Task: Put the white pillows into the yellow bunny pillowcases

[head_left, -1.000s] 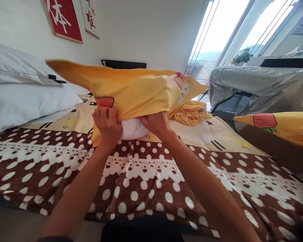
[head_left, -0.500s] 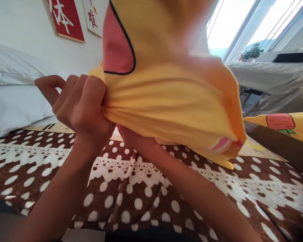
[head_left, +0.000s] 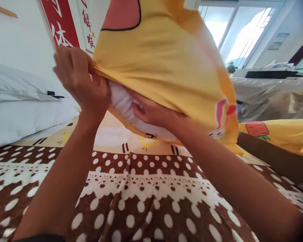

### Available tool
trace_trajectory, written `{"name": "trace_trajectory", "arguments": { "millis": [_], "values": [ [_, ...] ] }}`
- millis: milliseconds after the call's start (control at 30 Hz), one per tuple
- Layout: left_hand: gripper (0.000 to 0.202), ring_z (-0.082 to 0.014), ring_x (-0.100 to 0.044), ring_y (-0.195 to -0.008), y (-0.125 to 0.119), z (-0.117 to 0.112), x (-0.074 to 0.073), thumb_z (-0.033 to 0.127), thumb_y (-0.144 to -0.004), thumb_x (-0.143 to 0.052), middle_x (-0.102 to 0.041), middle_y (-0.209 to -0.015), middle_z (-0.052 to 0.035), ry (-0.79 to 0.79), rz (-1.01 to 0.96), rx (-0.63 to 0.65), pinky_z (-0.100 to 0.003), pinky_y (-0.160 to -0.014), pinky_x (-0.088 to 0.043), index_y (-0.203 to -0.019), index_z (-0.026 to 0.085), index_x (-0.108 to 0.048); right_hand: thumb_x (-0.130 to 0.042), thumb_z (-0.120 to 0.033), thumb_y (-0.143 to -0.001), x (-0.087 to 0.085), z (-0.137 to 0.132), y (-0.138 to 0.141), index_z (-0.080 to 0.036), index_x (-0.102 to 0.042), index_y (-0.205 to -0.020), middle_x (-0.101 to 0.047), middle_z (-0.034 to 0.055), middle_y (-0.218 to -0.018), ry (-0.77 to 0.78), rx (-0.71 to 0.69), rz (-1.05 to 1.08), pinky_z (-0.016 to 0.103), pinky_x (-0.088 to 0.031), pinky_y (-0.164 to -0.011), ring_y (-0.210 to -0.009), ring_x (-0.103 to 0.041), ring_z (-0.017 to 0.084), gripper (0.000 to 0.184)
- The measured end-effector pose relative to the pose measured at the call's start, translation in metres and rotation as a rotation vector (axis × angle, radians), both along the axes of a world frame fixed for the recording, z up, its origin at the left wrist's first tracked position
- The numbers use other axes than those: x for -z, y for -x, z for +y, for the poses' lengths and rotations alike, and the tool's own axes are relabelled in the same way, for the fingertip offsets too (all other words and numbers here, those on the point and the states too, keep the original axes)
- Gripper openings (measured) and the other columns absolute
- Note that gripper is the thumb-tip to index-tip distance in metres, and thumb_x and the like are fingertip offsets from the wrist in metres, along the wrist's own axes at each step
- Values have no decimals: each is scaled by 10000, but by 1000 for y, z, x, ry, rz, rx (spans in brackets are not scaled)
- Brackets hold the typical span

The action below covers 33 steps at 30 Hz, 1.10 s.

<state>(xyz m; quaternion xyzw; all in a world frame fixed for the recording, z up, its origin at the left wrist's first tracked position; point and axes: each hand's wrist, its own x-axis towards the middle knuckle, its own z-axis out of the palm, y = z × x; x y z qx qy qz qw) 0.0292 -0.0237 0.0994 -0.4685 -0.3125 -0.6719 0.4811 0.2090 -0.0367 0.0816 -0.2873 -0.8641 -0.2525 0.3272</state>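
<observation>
Here, at the far left, two white pillows (head_left: 15, 111) lie stacked at the head of the bed. On the wall above them hangs a red banner (head_left: 62, 25) with white brush characters, the lower one reading 体. Just beside it is a white scroll (head_left: 87, 25) with red characters too cropped to read.

The left hand (head_left: 79, 79) is raised and clenched on the bunched edge of a yellow pillowcase (head_left: 166, 60), which is held up in the air above the bed. At its open mouth a white pillow (head_left: 121, 101) shows. A pink patch outlined in black sits at the top of the pillowcase, and a small rabbit print sits low on its right side.

The right hand (head_left: 154, 112) is at the same opening, its thumb against the white pillow. Its fingers go under the yellow cloth, so whether it grips cannot be told.

Below both arms spreads a brown blanket (head_left: 141, 201) with white dots, over a cream sheet (head_left: 111, 134) printed with yellow chicks.

At the right lie another yellow pillow (head_left: 280, 134) with a red fruit print and, behind it, furniture under a grey cover (head_left: 272, 97).
</observation>
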Motion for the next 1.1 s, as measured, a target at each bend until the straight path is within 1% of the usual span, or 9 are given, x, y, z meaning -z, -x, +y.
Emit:
{"name": "trace_trajectory", "arguments": {
  "millis": [100,233,367,567,667,767,833,1000,1100],
  "values": [
    [261,-183,-442,-778,-13,12,-15,66,-738,-456,-415,-773,-37,232,1,186,-334,-724,-322,-700,237,-262,-397,-334,-907,-11,-6,-17,-204,-366,-1432,-485,25,-1395,-69,45,-30,397,-329,-1102,-1255,-449,235,542],
    [206,-174,-477,-757,-29,-1,-28,133,-770,-508,-480,-757,-29,489,127,121,-317,-686,-308,-699,223,-337,-451,-446,-887,-15,-5,-30,-132,-376,-1406,-417,83,-1443,-6,130,1,437,-256,-1138,-1313,-378,268,611],
    [183,-169,-517,-761,-29,-24,-34,163,-776,-536,-490,-701,-21,511,252,146,-294,-684,-328,-690,206,-381,-509,-573,-830,-18,-8,-16,-122,-337,-1416,-349,118,-1479,155,256,102,457,-209,-1149,-1362,-286,320,759],
    [153,-174,-549,-796,-37,-65,-30,250,-814,-497,-499,-731,-13,546,355,86,-275,-697,-361,-708,186,-407,-316,-206,-952,-16,-7,29,-67,-380,-1384,-430,157,-1415,17,377,233,484,-167,-1132,-1334,-334,303,459],
    [160,-161,-527,-757,-26,-70,-23,244,-774,-508,-495,-720,-12,594,332,23,-279,-688,-347,-686,187,-388,-357,-269,-949,-4,-8,21,-119,-362,-1409,-483,110,-1381,-32,291,126,459,-244,-1106,-1275,-412,275,483],
    [154,-168,-503,-708,2,-60,-13,174,-700,-521,-459,-664,-13,659,228,-82,-314,-662,-314,-658,194,-374,-432,-386,-918,27,-11,-14,-268,-351,-1429,-482,16,-1396,-92,152,-76,371,-349,-1048,-1219,-468,233,531],
    [161,-177,-494,-690,21,-52,-2,142,-678,-514,-427,-622,-13,700,198,-113,-337,-641,-292,-635,198,-369,-379,-316,-938,61,-10,-41,-297,-340,-1438,-507,17,-1374,-157,159,-124,338,-392,-988,-1152,-515,215,501],
    [146,-194,-487,-631,46,-45,26,93,-647,-460,-412,-566,-19,793,161,-252,-357,-608,-288,-630,195,-357,-405,-162,-888,167,9,-91,-157,-491,-1340,-607,139,-1218,-150,383,-126,349,-404,-873,-1009,-551,235,460],
    [108,-212,-489,-571,55,-46,37,100,-635,-428,-441,-571,-29,910,157,-439,-346,-581,-281,-667,190,-377,-427,-159,-870,205,23,-108,-110,-584,-1213,-601,174,-1197,-51,538,-153,386,-358,-886,-1047,-509,265,380]
  ]
}}
